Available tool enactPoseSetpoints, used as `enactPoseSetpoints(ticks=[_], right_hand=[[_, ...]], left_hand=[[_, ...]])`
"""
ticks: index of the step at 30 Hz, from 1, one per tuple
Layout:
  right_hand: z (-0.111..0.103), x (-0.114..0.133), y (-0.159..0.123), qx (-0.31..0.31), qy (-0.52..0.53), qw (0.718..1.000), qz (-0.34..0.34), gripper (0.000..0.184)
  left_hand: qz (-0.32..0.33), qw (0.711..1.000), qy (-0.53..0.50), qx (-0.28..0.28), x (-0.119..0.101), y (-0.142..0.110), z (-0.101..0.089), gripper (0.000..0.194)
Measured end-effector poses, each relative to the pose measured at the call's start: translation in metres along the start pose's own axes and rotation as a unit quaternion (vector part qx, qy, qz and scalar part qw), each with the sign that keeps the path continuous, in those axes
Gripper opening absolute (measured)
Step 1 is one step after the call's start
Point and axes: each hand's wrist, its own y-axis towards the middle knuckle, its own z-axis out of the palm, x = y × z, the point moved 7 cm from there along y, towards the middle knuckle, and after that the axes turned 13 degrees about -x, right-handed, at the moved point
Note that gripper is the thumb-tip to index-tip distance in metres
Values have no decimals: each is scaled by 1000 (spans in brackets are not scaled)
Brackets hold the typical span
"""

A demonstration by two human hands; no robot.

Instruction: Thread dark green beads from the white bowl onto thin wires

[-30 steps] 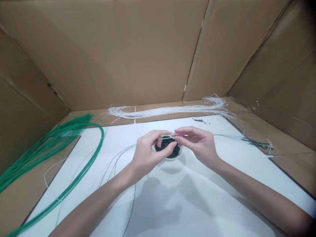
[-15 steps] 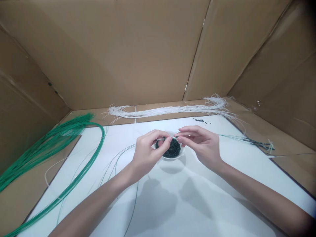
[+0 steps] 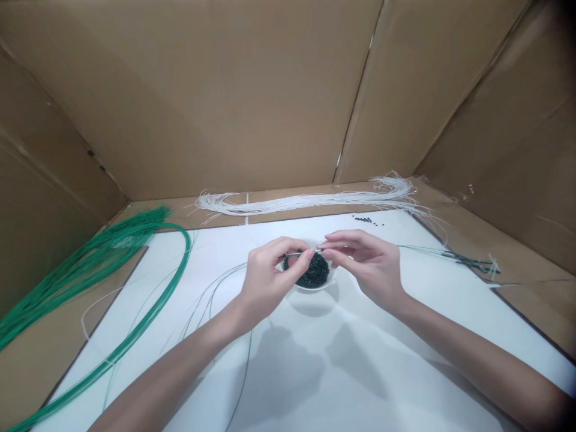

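Note:
A white bowl [image 3: 315, 290] filled with small dark beads [image 3: 315, 273] stands mid-table, partly behind my fingers. My left hand [image 3: 272, 273] pinches a thin light-coloured strand [image 3: 294, 253] between thumb and forefinger, just above the bowl's left side. From the right, my right hand [image 3: 371, 264] brings its thumb and fingertips together near the strand's tip. Whatever lies between those right fingertips is too small to make out. Thin green strands [image 3: 227, 273] trail over the table left of my left wrist.
Green strands in a thick bundle [image 3: 157, 306] curve along the left. White strands [image 3: 297, 203] lie across the back. Loose dark beads [image 3: 363, 219] are scattered at the rear. A bundle of beaded green strands [image 3: 472, 261] rests at right. Cardboard walls [image 3: 216, 96] enclose the white surface [image 3: 369, 384].
Both hands stay almost in place. The right fingertips have shifted very slightly at the strand's tip, and the dark speck seen there before is harder to see.

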Motion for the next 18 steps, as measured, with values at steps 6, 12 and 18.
enactPoseSetpoints(ticks=[6, 12, 18], right_hand=[[-1, 0, 0, -2, 0, 1000, 1, 15], [-1, 0, 0, -2, -2, 1000, -7, 15], [-1, -2, -1, 5, -14, 1000, -3, 14]], left_hand=[[-4, 1000, 2, 0, 1, 0, -1, 14], [-8, 1000, 5, 2, 2, 0, 0, 14], [-10, 1000, 7, 2, 2, 1, 1, 16]])
